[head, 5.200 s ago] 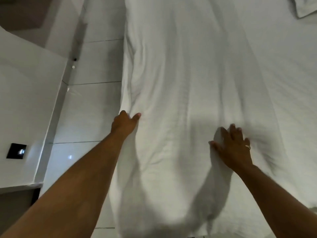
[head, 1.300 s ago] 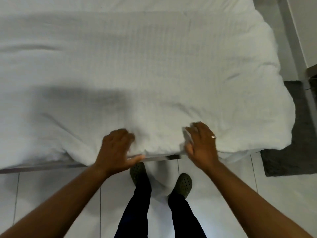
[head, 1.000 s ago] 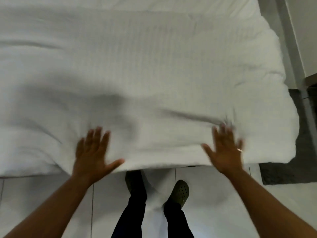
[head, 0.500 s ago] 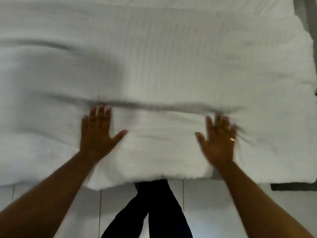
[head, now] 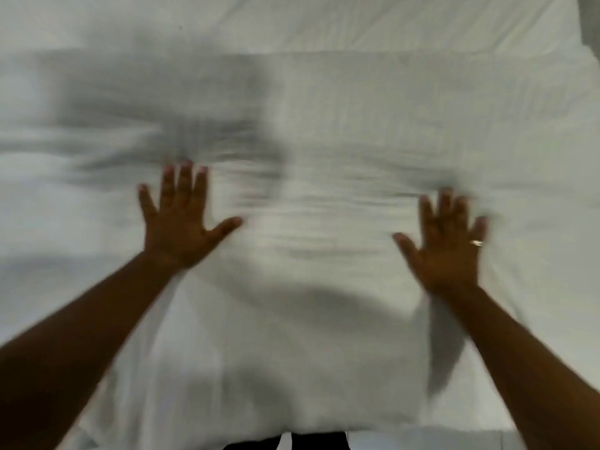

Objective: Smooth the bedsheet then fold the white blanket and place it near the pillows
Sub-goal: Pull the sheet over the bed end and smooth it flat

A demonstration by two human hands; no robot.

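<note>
The white blanket (head: 324, 125) fills almost the whole head view, spread over the bed with soft wrinkles ahead of my fingers. My left hand (head: 181, 222) lies flat on it at centre left, fingers spread. My right hand (head: 444, 245), wearing a ring, lies flat at centre right, fingers apart. Both palms press down on the fabric and hold nothing. The blanket's far edge runs across the top, with the smoother bedsheet (head: 324, 21) beyond it. No pillows are in view. The picture is blurred by motion.
The bed's near edge runs along the bottom, where my dark trousers (head: 292, 441) show. A grey strip of floor (head: 589, 17) appears at the top right corner.
Both hands went from gripping the blanket's near edge to lying flat and sliding forward across it, spreading wider apart. The camera moved in over the bed, so floor and shoes left the view.
</note>
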